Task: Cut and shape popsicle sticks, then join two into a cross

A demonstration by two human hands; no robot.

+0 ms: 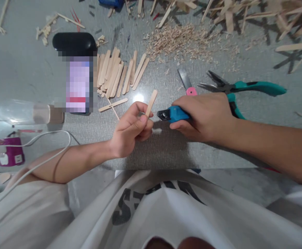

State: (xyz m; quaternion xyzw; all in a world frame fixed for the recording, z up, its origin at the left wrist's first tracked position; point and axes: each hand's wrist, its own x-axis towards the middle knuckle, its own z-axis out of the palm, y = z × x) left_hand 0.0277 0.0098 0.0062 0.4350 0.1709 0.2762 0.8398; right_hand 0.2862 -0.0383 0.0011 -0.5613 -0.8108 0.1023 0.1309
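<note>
My left hand (134, 128) pinches a wooden craft stick (151, 102) between thumb and fingers; its rounded end points up and away from me. My right hand (205, 116) is wrapped around blue-handled cutting pliers (178, 114). Their dark jaws point left at the stick, with a small gap between the two. Most of the pliers' handles are hidden in my palm. Just beyond my right hand lie a pink-handled blade (186, 81) and teal-handled long-nose pliers (257, 87), partly covered by the hand.
A pile of craft sticks (114, 74) lies beyond my left hand, beside a phone (77, 84) and a black case (74, 42). Wood chips (177, 41) and stick pieces (228, 17) cover the far side. A white cable (49, 133) crosses my left forearm.
</note>
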